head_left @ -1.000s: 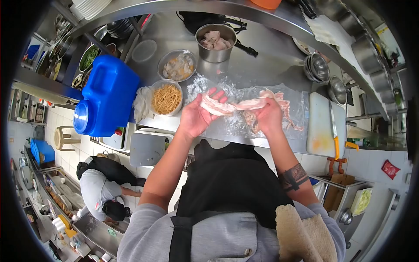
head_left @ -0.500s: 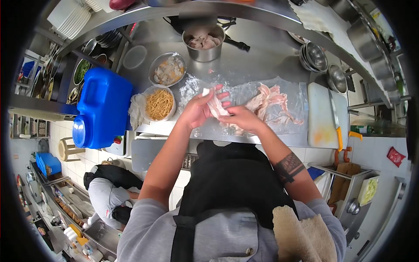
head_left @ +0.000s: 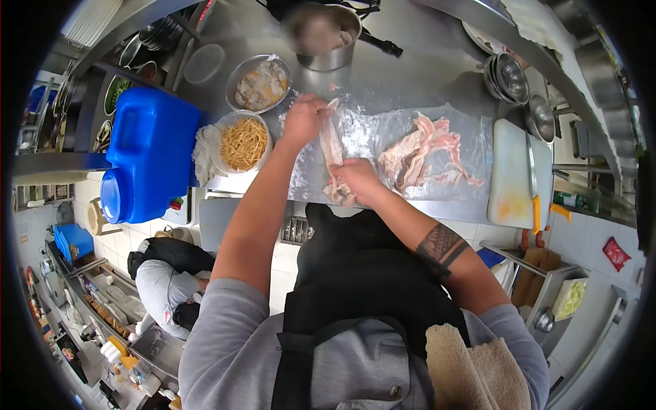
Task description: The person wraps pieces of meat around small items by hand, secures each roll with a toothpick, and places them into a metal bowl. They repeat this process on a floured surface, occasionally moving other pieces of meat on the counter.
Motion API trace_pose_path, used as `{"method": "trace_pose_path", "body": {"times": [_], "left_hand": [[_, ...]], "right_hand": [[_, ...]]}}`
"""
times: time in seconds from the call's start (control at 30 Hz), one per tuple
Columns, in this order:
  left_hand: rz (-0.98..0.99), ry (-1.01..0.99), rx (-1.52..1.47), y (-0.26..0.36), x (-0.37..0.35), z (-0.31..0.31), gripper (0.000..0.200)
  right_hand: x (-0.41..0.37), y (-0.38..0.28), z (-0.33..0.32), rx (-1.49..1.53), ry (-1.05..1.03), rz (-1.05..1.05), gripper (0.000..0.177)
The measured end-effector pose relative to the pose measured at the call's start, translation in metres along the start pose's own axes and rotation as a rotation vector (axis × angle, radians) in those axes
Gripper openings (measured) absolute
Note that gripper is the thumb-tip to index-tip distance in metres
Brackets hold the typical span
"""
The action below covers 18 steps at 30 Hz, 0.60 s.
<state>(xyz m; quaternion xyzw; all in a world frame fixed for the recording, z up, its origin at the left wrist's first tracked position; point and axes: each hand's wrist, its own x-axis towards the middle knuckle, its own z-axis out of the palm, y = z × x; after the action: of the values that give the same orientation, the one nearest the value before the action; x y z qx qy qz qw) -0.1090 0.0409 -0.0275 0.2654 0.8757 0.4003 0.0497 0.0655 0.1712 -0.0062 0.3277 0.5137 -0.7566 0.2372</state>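
While standing at a stainless steel counter [head_left: 424, 61], holds a long pale pink strip of raw meat [head_left: 332, 147] taut between both hands, lengthwise above a crinkled clear plastic sheet [head_left: 372, 130]. Pinches the far end with the left hand [head_left: 305, 116], fingers curled tight around it, just beside a clear plastic tub of thin yellow shreds [head_left: 244, 141]. Grips the near end with the right hand [head_left: 355, 179], closed on it at the counter's front edge. Further right on the same sheet, a loose heap of more pink meat strips [head_left: 420, 156], apart from both hands. Beyond that, a white cutting board [head_left: 506, 164] bearing a yellow-handled knife [head_left: 533, 184]. To the left, a large blue plastic jerrycan [head_left: 150, 150]; behind the tub, a round metal bowl of pale pieces [head_left: 260, 83]. Below left, another person [head_left: 160, 287] bent low near the floor.
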Motion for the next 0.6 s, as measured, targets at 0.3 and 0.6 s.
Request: {"method": "trace_pose_path", "body": {"times": [0.3,0.6], "left_hand": [[-0.026,0.167,0.142,0.012,0.012,0.0,0.027],[0.223,0.171,0.286,0.027,-0.079,0.012,0.031]], "right_hand": [[-0.006,0.023,0.003,-0.304,-0.042,0.045,0.028],[-0.076,-0.01,-0.054,-0.581,-0.24,-0.102,0.021]]}}
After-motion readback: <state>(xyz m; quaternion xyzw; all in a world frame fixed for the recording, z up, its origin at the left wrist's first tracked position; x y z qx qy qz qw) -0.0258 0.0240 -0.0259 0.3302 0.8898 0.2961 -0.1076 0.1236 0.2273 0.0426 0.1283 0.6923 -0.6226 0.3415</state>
